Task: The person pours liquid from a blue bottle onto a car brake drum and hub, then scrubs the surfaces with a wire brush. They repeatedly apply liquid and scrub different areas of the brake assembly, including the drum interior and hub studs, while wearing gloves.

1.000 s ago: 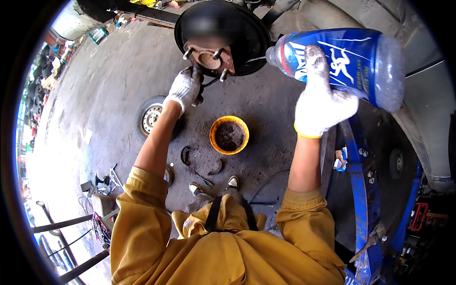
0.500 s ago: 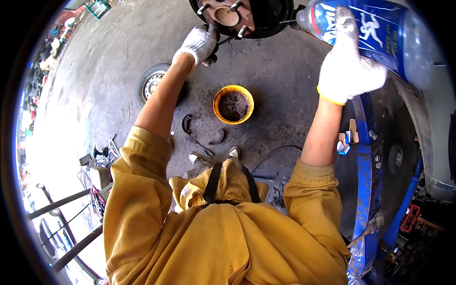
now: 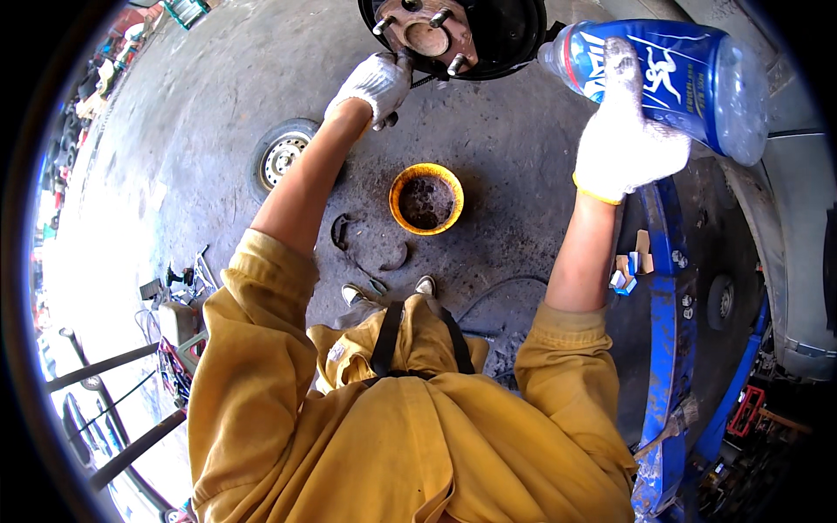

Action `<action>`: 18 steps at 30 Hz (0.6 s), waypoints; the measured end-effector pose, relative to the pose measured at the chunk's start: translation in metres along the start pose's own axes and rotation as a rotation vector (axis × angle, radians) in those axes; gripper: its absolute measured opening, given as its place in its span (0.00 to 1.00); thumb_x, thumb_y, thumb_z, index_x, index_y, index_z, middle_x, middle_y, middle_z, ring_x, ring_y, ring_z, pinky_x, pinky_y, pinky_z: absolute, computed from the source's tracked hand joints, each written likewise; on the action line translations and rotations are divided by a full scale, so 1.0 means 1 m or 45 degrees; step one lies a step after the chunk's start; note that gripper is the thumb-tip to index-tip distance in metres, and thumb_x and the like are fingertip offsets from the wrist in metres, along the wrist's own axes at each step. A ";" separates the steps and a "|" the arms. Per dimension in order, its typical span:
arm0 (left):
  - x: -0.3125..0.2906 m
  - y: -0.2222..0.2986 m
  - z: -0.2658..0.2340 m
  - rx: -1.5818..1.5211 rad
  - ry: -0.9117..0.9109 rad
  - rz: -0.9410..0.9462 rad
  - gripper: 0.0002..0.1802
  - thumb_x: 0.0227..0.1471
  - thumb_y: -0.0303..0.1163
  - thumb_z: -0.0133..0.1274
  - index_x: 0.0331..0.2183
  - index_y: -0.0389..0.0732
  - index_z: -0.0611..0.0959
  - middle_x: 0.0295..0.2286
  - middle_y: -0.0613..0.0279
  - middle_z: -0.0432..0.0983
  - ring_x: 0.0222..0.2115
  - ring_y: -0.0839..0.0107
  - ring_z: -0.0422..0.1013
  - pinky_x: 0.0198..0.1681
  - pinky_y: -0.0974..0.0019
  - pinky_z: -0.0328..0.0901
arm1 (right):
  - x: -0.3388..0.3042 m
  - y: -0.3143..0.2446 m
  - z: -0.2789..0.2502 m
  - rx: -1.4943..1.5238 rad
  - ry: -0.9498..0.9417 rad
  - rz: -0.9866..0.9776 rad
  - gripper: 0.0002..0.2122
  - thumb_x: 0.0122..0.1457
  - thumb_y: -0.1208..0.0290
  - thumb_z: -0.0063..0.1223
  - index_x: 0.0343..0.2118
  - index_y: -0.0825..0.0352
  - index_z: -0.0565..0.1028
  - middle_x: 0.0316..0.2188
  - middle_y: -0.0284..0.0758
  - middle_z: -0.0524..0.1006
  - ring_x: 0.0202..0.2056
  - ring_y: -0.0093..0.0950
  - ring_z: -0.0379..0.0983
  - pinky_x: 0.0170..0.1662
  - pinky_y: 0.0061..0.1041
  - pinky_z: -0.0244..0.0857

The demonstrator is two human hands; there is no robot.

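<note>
In my right hand (image 3: pixel 632 144), gloved in white, is a clear plastic bottle (image 3: pixel 671 83) with a blue label. It lies nearly sideways, its neck pointing left at the edge of a wheel hub (image 3: pixel 427 37). The hub is rusty, with several studs, and sits in front of a black round brake backing plate (image 3: pixel 514 44) at the top. My left hand (image 3: pixel 375 87), also gloved, is closed at the hub's lower left edge; its fingertips are partly hidden. Below the hub, a yellow bowl (image 3: pixel 397 200) with dark, dirty contents stands on the floor.
A wheel (image 3: pixel 283 159) lies on the floor to the left. Curved brake shoes (image 3: pixel 395 256) lie near my feet. A blue metal beam (image 3: pixel 664 349) runs down the right side, with small boxes (image 3: pixel 629 266) beside it. A vehicle body (image 3: pixel 802 261) stands at far right.
The bottle has come down and left, nearer the hub. A thin streak at its mouth is no longer plain to see. My left hand stays at the hub; the whole view has shifted slightly.
</note>
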State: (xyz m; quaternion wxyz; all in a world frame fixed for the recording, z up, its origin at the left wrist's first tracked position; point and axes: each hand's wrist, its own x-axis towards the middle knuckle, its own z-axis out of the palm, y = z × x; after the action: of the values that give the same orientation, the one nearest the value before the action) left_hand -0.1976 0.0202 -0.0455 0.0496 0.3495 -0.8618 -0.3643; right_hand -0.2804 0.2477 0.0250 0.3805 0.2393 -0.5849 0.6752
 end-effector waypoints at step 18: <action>0.007 -0.007 -0.006 0.453 0.067 0.361 0.27 0.63 0.45 0.33 0.41 0.39 0.82 0.40 0.46 0.78 0.43 0.48 0.73 0.47 0.55 0.68 | -0.026 -0.023 0.010 0.067 0.043 0.206 0.25 0.45 0.65 0.74 0.41 0.76 0.74 0.37 0.41 0.80 0.37 0.29 0.78 0.46 0.33 0.72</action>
State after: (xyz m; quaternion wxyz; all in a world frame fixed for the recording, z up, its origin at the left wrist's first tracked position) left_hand -0.1967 0.0088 -0.0475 0.0602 0.2375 -0.9514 -0.1866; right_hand -0.2484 0.2322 0.0211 0.3281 0.1895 -0.5780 0.7228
